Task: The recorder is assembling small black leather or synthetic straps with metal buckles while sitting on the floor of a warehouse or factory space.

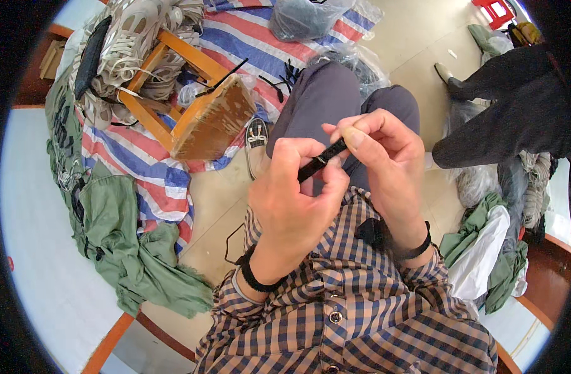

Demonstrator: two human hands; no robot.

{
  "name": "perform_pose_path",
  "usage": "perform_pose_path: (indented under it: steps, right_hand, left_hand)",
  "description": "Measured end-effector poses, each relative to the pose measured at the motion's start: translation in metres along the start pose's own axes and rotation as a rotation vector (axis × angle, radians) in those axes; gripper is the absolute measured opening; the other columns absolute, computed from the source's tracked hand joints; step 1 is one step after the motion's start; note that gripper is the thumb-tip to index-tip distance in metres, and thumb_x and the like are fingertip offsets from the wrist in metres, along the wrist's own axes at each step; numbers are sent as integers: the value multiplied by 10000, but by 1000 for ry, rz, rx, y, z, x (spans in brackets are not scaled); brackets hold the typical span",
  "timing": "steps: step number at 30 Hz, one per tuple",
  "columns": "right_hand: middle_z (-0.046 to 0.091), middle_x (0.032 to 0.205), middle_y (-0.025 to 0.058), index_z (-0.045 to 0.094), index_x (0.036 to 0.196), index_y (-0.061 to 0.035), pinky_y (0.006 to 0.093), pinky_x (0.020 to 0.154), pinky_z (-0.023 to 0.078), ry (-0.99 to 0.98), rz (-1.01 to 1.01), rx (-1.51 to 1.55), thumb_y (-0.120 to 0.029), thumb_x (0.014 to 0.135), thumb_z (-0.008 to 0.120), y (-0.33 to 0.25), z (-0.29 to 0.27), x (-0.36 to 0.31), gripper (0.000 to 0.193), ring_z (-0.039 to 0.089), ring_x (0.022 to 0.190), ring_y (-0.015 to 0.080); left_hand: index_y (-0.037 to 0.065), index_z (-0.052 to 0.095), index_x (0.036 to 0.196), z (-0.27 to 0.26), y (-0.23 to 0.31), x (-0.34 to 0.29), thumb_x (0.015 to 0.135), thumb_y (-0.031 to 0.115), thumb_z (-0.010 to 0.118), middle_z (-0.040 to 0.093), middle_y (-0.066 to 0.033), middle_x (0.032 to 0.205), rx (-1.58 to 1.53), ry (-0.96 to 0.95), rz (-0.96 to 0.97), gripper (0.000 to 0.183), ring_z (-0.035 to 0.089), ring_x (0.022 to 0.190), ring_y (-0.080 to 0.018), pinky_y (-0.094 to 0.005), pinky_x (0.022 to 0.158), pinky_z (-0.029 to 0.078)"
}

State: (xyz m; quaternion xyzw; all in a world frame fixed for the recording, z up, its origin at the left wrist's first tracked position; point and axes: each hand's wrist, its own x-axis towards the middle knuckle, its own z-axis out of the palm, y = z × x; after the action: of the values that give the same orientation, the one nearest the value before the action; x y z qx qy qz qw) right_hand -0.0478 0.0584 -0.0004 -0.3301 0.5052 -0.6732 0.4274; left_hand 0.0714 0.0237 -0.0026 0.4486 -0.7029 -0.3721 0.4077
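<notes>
Above my knees, my left hand (298,187) and my right hand (388,153) hold a short, narrow black strip (321,160) between them. My left thumb and fingers close around its lower end. At its upper end, my right thumb and forefinger pinch it. The strip slants up to the right; whether it is a folded lace or a strap I cannot make out. Past my left knee lie several thin black cords (290,76) on a striped sheet (245,34). Another black cord (226,78) rests on the wooden stool's edge.
A tipped wooden stool (217,121) stands to the left, beside piled pale sneakers (132,37). Green cloth (120,212) lies nearer on the left. Clear plastic bags (310,19) sit ahead. At right are another person's dark-trousered legs (503,112), bagged shoes and white cloth (482,255).
</notes>
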Motion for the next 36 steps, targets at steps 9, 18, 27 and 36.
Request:
perform_pose_path:
  steps: [9, 18, 27, 36]
  right_hand:
    - [633, 852, 79, 586, 800, 3, 226, 700, 469, 20, 133, 160, -74, 827, 600, 7, -7, 4, 83, 571, 733, 94]
    - [630, 839, 61, 593, 843, 3, 221, 689, 473, 51, 237, 306, -92, 842, 594, 12, -12, 3, 96, 577, 718, 89]
    - [626, 830, 56, 591, 845, 0, 214, 656, 484, 41, 248, 383, -100, 842, 598, 12, -14, 5, 101, 585, 697, 97]
    - [626, 849, 64, 590, 828, 5, 225, 658, 477, 36, 226, 336, -87, 833, 607, 15, -13, 5, 93, 576, 720, 94]
  left_hand:
    - [100, 539, 823, 6, -7, 1, 656, 58, 673, 547, 23, 630, 35, 34, 31, 218, 465, 410, -72, -237, 384, 377]
    - [89, 542, 862, 9, -9, 3, 683, 78, 651, 597, -1, 733, 1, 8, -7, 210, 528, 479, -94, -231, 417, 409]
    - [68, 511, 898, 11, -4, 6, 696, 43, 638, 596, -42, 735, -139, -51, -147, 240, 592, 581, -96, -206, 463, 440]
    - [30, 495, 897, 6, -12, 3, 729, 20, 649, 596, -40, 745, -162, -103, -105, 227, 575, 654, -45, -175, 486, 424]
